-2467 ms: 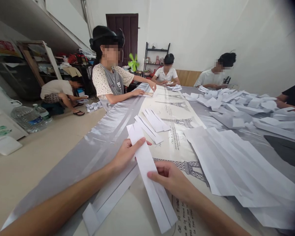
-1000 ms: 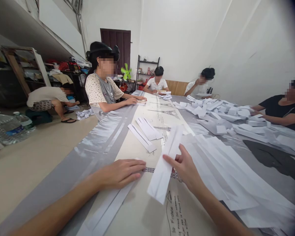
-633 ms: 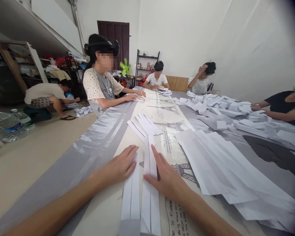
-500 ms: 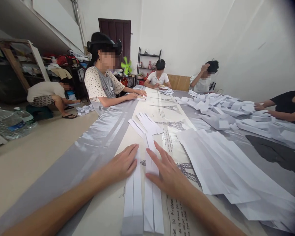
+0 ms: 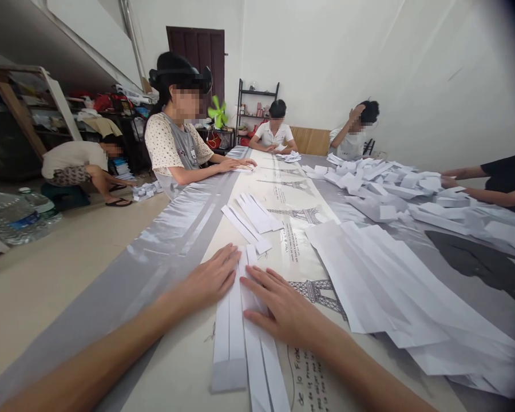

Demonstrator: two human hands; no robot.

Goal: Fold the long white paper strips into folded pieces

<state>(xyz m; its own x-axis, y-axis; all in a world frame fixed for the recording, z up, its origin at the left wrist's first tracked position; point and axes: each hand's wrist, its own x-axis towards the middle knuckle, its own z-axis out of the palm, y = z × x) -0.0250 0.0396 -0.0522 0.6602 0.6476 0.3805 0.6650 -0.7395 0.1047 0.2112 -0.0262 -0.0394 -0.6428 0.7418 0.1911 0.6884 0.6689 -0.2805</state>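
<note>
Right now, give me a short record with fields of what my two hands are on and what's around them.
left hand: flat on left folded paper strip
right hand: flat on right folded paper strip
strips: side by side, lengthwise toward the wearer
surface: table, printed cloth
right of hands: pile of unfolded paper sheets
ahead: finished folded strips
others: person in spotted top at left edge

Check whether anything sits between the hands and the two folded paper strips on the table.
Nothing visible does. The left hand lies flat on the left strip, and the right hand presses directly on the right strip beside it.
</note>
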